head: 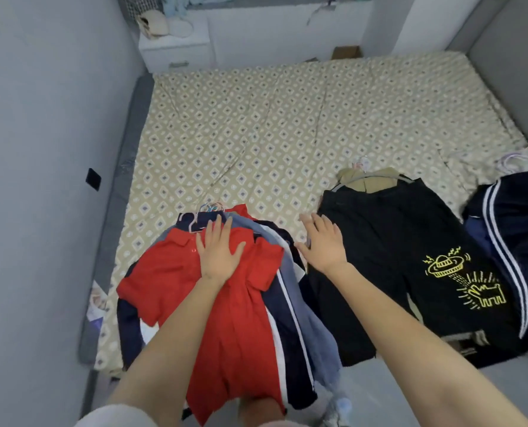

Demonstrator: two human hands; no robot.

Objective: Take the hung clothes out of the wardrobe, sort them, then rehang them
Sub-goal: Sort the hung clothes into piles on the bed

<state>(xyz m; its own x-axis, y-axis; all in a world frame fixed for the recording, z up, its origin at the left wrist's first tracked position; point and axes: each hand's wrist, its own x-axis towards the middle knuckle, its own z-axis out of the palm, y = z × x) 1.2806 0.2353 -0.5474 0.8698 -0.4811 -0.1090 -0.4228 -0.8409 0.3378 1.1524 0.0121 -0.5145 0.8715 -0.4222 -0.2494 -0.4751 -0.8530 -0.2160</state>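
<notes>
Three heaps of clothes lie at the near edge of the bed (256, 118). A red polo shirt (235, 318) tops the left stack of navy and blue jackets (290, 328) on hangers (208, 210). Black trousers (379, 241) with a yellow print lie beside it, and a navy striped garment (515, 241) lies farther right. The left hand (218, 251) presses flat on the shirt, grip spread apart. The right hand (322, 245) is between the stacks, grip likewise apart and holding nothing.

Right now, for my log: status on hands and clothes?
Left hand open, flat on red polo shirt. Right hand open at edge of black printed trousers. Nothing blocking.
</notes>
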